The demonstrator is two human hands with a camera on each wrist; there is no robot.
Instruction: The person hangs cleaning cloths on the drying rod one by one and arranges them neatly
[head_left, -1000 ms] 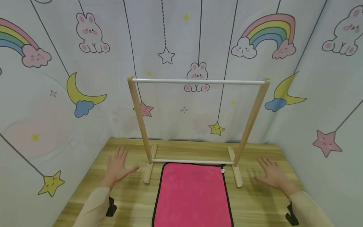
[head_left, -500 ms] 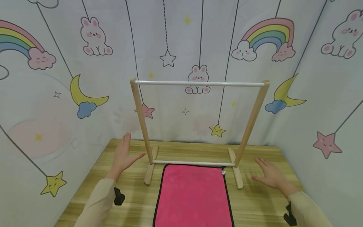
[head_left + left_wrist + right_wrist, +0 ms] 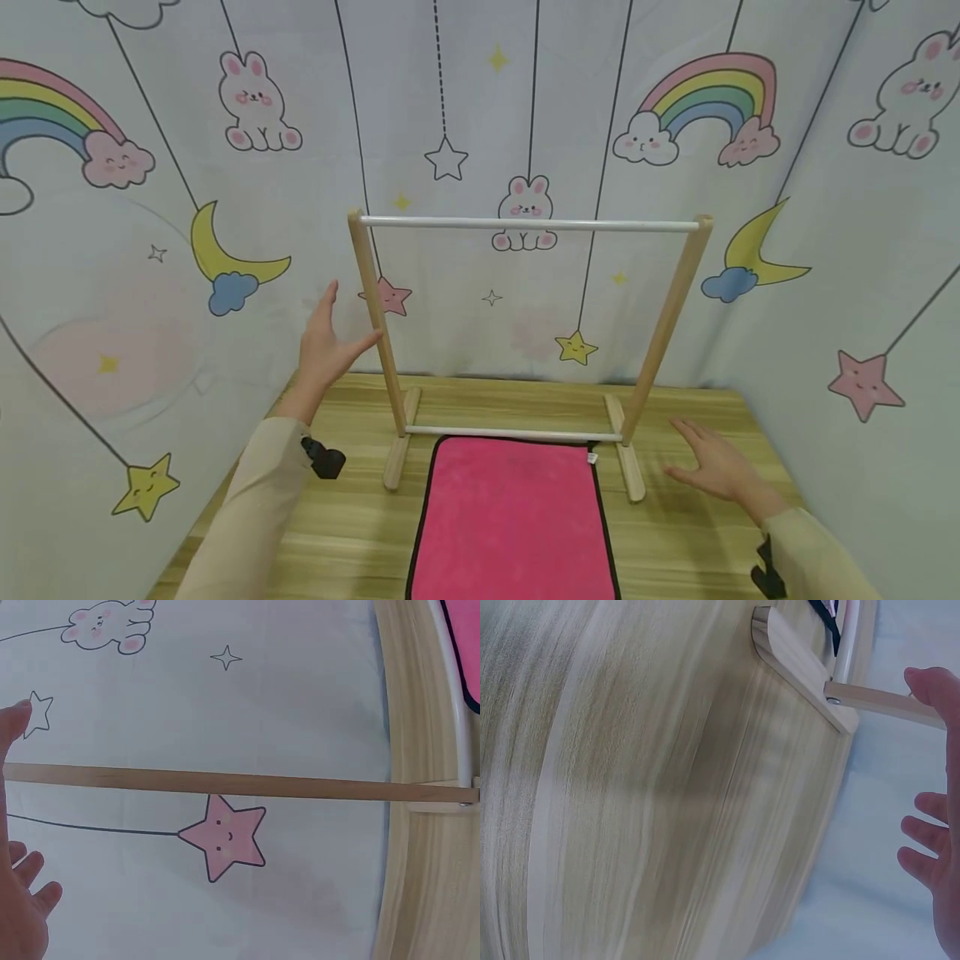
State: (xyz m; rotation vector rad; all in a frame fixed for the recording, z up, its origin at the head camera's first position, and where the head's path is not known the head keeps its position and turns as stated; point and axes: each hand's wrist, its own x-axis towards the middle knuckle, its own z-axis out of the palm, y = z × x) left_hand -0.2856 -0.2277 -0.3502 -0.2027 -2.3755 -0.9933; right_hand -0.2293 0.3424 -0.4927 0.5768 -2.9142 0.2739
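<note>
A wooden rack (image 3: pixel 677 312) with white crossbars stands upright at the back of the table. My left hand (image 3: pixel 326 354) is raised beside the rack's left post, thumb pointing toward it and fingers spread; whether the thumb touches the post I cannot tell. In the left wrist view the post (image 3: pixel 225 783) runs between the thumb and the other fingers, apart from the palm. To the right of the rack, my right hand (image 3: pixel 716 467) hovers low over the table with its fingers extended, holding nothing. A pink cloth (image 3: pixel 513 517) with black edging lies flat in front of the rack.
The wooden table (image 3: pixel 337 533) is enclosed by white fabric walls (image 3: pixel 457 325) printed with rabbits, stars, moons and rainbows. Two wooden feet (image 3: pixel 630 471) carry the rack. A small white tag (image 3: pixel 592 458) sits at the cloth's top right corner.
My left hand has risen from low over the table to the middle height of the left post and come closer to it. The right hand has barely moved.
</note>
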